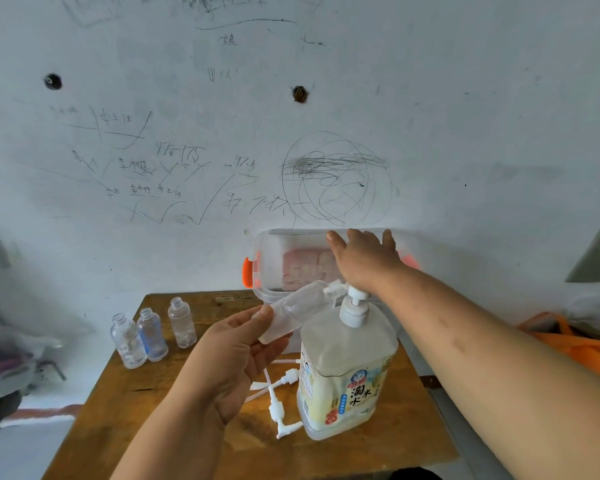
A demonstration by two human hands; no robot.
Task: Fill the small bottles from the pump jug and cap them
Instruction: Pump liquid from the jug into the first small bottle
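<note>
A large clear pump jug (347,372) with a yellow label stands on the wooden table (146,410). My left hand (229,358) holds a small clear bottle (293,311) tilted, its mouth against the white pump spout (336,289). My right hand (364,258) rests flat on the pump head (355,299), palm down and fingers spread. Three empty small bottles (151,334) stand uncapped at the table's back left. Several white pump caps with tubes (278,396) lie on the table left of the jug.
A clear plastic box (274,265) with orange clasps stands on its side against the scribbled wall behind the jug. An orange bag (575,344) lies at the right, dark clutter at the left. The table's right edge runs close to the jug.
</note>
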